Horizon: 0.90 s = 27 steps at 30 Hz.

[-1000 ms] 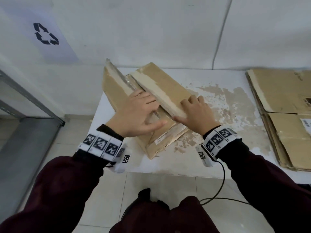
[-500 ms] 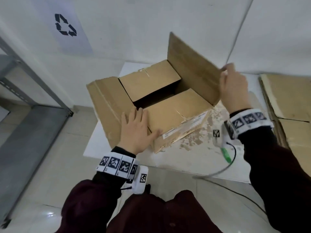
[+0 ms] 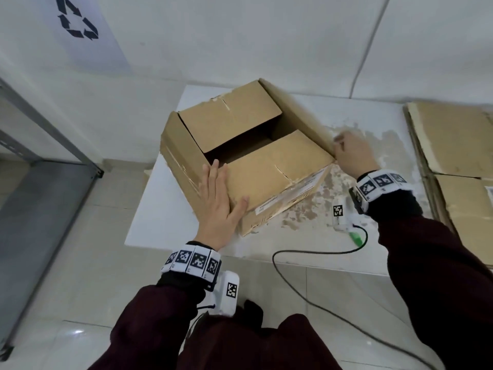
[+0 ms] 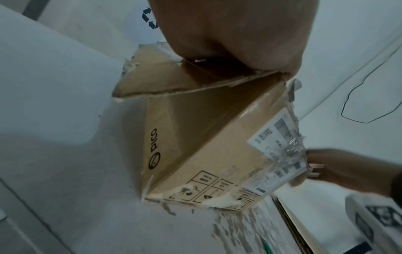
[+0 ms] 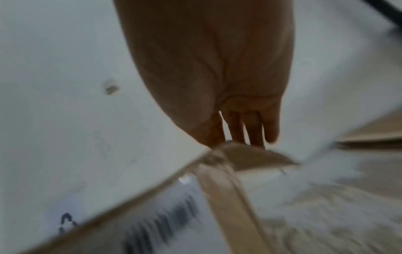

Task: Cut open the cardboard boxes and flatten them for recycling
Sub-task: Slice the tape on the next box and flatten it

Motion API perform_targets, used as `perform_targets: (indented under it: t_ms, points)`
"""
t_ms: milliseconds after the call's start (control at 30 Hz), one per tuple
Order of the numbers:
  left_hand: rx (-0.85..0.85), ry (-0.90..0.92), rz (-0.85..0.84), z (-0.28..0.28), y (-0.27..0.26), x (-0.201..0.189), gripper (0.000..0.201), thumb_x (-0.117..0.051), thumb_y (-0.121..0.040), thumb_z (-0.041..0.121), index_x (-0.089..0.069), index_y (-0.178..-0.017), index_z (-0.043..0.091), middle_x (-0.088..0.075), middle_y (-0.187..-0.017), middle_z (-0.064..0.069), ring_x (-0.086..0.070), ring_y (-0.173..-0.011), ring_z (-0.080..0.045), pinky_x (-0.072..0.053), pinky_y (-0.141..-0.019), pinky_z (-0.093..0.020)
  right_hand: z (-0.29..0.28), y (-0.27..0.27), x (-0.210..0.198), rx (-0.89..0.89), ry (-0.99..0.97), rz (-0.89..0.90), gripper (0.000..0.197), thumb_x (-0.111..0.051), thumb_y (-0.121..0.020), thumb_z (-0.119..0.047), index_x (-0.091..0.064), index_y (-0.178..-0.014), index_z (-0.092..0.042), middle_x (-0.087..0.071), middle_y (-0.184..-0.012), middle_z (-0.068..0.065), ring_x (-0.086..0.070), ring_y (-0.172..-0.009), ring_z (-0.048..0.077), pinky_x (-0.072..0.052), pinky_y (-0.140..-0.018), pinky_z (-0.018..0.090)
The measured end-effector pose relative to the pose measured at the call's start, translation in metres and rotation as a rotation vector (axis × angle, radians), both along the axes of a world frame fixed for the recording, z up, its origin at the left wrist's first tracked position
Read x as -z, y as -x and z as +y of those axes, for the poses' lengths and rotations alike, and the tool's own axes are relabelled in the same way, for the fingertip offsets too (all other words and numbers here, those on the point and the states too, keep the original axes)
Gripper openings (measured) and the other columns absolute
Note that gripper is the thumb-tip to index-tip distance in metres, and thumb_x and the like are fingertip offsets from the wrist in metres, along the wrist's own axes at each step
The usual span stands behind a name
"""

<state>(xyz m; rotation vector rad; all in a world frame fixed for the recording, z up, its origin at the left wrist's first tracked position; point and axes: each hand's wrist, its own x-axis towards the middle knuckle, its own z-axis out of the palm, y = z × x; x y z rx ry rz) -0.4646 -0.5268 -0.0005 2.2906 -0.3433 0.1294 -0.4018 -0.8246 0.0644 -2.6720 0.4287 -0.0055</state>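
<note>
the white table [image 3: 165, 209] stands by a white wall [image 3: 240, 36], and its top is scuffed brown near the right side. on the wall, up to the left, hangs a paper with a black recycle sign [image 3: 77, 21]. a grey metal shelf [image 3: 40, 182] stands on the floor to the left

a pile of flat cardboard [image 3: 453, 145] lies on the right end of the table, well apart from the box

the brown cardboard box [image 3: 266, 166] sits in the middle of the table, near its front edge. its top is open: two small flaps lie partly over the hole and a dark gap shows between them. one long flap hangs out on the left and one on the right. a white label is stuck on the front side

the left hand [image 3: 218, 206] lies flat on the near left corner of the box, fingers straight and close together, thumb out on the flap

the right hand [image 3: 352, 153] is at the right corner of the box, by the end of the right flap. its fingers [image 5: 254, 128] reach down to the cardboard edge, but the wrist picture is blurry, so i cannot tell if they pinch it

a black wire [image 3: 314, 252] runs from the right wrist across the table edge
</note>
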Motion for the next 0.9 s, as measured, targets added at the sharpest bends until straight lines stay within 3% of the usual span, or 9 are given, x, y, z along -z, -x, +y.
perform_targets:
  t_ms: [100, 200, 267, 367, 433, 533, 633, 733, 900]
  points:
    - [-0.027, 0.007, -0.024, -0.001, 0.000, 0.002, 0.073, -0.033, -0.092, 0.055, -0.016, -0.151, 0.017, -0.006, -0.160, 0.001, 0.011, -0.147, -0.013, -0.002, -0.120, -0.046, 0.035, -0.019, -0.027, -0.277, 0.051, -0.111, 0.036, -0.043, -0.095, -0.014, -0.049, -0.130, -0.009, -0.050, -0.133, 0.013, -0.048, -0.122, 0.028, -0.036, -0.101, 0.036]
    - [-0.033, 0.008, -0.034, 0.000, 0.001, 0.003, 0.075, -0.033, -0.091, 0.058, -0.014, -0.152, 0.017, -0.006, -0.160, 0.001, 0.010, -0.147, -0.012, -0.004, -0.119, -0.049, 0.083, -0.034, -0.026, -0.620, 0.028, 0.219, 0.043, -0.033, -0.102, -0.026, -0.039, -0.142, -0.015, -0.039, -0.148, 0.005, -0.033, -0.137, 0.021, -0.020, -0.113, 0.032]
    - [-0.025, 0.023, -0.030, 0.001, 0.003, 0.003, 0.079, -0.032, -0.091, 0.062, -0.008, -0.152, 0.017, -0.003, -0.160, 0.004, 0.010, -0.147, -0.011, -0.005, -0.119, -0.049, 0.094, -0.040, -0.017, -0.669, 0.187, 0.421, 0.047, -0.025, -0.102, -0.039, -0.034, -0.145, -0.023, -0.034, -0.151, 0.001, -0.028, -0.140, 0.022, -0.013, -0.114, 0.039]
    - [-0.006, 0.099, -0.022, 0.006, 0.005, -0.002, 0.081, -0.023, -0.091, 0.068, -0.002, -0.152, 0.019, -0.001, -0.160, 0.010, 0.007, -0.147, -0.008, -0.004, -0.120, -0.039, 0.087, -0.043, -0.023, -0.636, 0.307, 0.323, 0.044, -0.025, -0.100, -0.044, -0.047, -0.133, -0.026, -0.046, -0.135, 0.005, -0.037, -0.127, 0.028, -0.021, -0.110, 0.052]
    - [0.004, 0.211, 0.024, 0.012, 0.003, -0.009, 0.074, -0.015, -0.092, 0.068, -0.008, -0.151, 0.025, -0.009, -0.158, 0.012, -0.004, -0.147, -0.008, -0.007, -0.120, -0.036, 0.077, -0.032, -0.043, -0.587, 0.213, 0.052, 0.042, -0.026, -0.096, -0.048, -0.056, -0.112, -0.023, -0.055, -0.109, 0.002, -0.046, -0.109, 0.026, -0.032, -0.100, 0.049]
    - [-0.017, 0.284, 0.068, 0.025, -0.004, -0.027, 0.060, -0.020, -0.097, 0.057, -0.031, -0.145, 0.024, -0.035, -0.149, 0.005, -0.029, -0.139, -0.010, -0.024, -0.116, -0.040, 0.060, 0.012, -0.075, -0.463, 0.114, -0.296, 0.032, -0.031, -0.092, -0.045, -0.044, -0.076, -0.020, -0.043, -0.070, -0.008, -0.044, -0.076, 0.020, -0.033, -0.076, 0.037]
    - [0.029, -0.123, 0.056, 0.038, -0.018, -0.057, 0.048, -0.034, -0.099, 0.045, -0.046, -0.134, 0.015, -0.050, -0.132, -0.002, -0.043, -0.124, -0.019, -0.034, -0.107, -0.037, 0.044, 0.073, -0.090, -0.347, 0.080, -0.306, 0.035, -0.039, -0.094, -0.036, -0.050, -0.071, -0.013, -0.050, -0.066, -0.002, -0.048, -0.066, 0.021, -0.032, -0.072, 0.031]
    - [0.172, -0.550, 0.166, 0.035, -0.039, -0.095, 0.042, -0.040, -0.098, 0.043, -0.053, -0.126, 0.014, -0.056, -0.123, -0.004, -0.051, -0.112, -0.022, -0.043, -0.097, -0.038, 0.033, 0.119, -0.079, -0.312, -0.030, -0.185, 0.014, -0.050, -0.091, -0.017, -0.059, -0.080, -0.016, -0.058, -0.076, -0.003, -0.054, -0.074, 0.013, -0.038, -0.067, 0.021]
    - [0.297, -0.678, 0.027, -0.012, -0.074, -0.133, 0.039, -0.040, -0.098, 0.043, -0.059, -0.116, 0.015, -0.062, -0.107, -0.004, -0.059, -0.094, -0.021, -0.051, -0.081, -0.039, 0.030, 0.144, -0.024, -0.245, -0.243, 0.146, 0.032, -0.056, -0.091, -0.013, -0.054, -0.122, -0.015, -0.058, -0.119, 0.003, -0.055, -0.111, 0.018, -0.041, -0.089, 0.023]
